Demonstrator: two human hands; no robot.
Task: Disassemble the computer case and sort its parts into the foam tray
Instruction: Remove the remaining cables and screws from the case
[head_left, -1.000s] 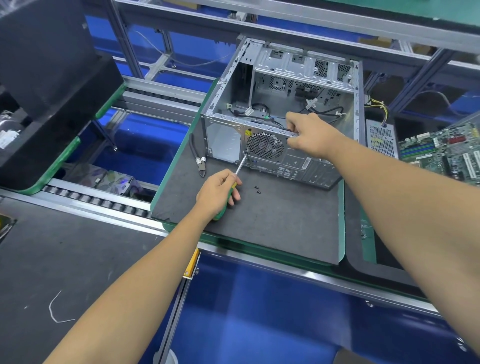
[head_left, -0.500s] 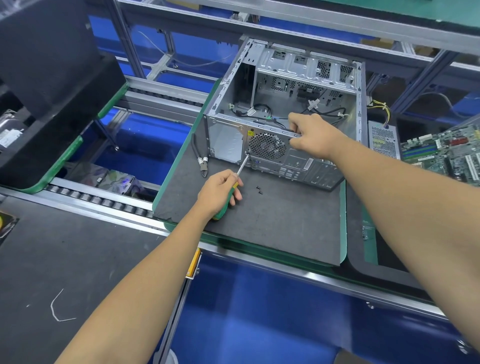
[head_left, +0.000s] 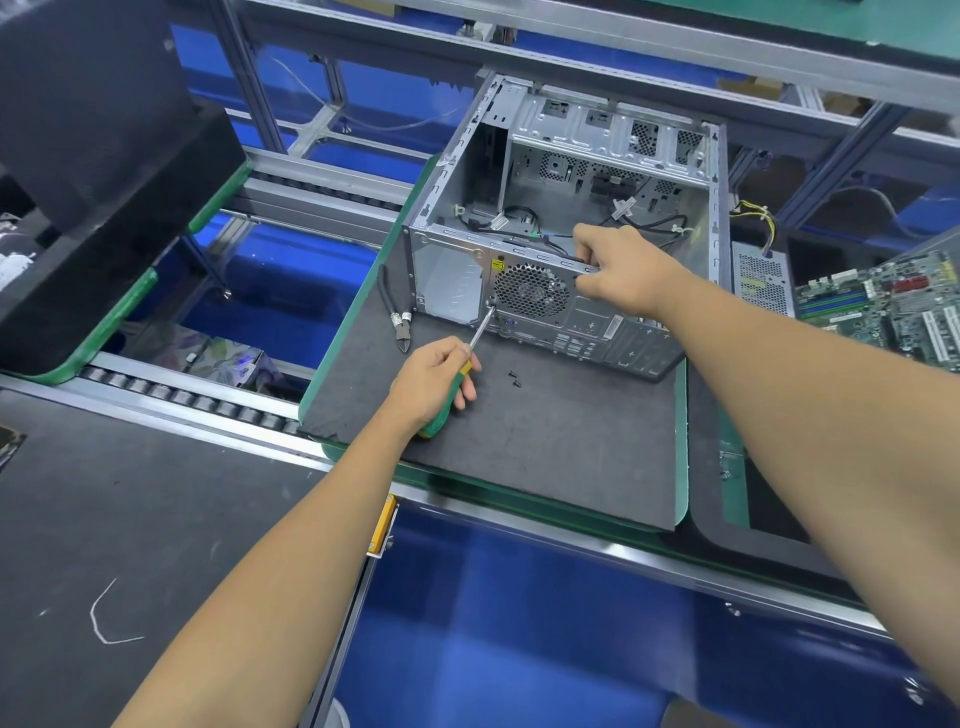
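1. An open, silver sheet-metal computer case (head_left: 566, 228) lies on its side in the upper centre of the frame, its open side facing up and its rear panel with the round fan grille facing the camera.
2. It rests on a dark grey foam mat with a green edge (head_left: 545, 441), which covers the bench in the middle of the frame.
3. The left hand (head_left: 434, 382) is curled round a screwdriver with a green and yellow handle (head_left: 457, 376); its grip is closed on the handle, and the metal tip meets the rear panel at the lower left of the fan grille.
4. The right hand (head_left: 621, 270) grips the top rim of the rear panel, just right of the grille, fingers hooked over the edge and thumb below it.
5. Three small black screws (head_left: 514, 378) lie loose on the mat, just right of the left hand.
6. Black-handled cutting pliers (head_left: 397, 317) lie on the mat beside the case's left end.
7. A green circuit board (head_left: 893, 301) sits at the right edge of the frame, with a perforated grey metal box (head_left: 761, 278) between it and the case.
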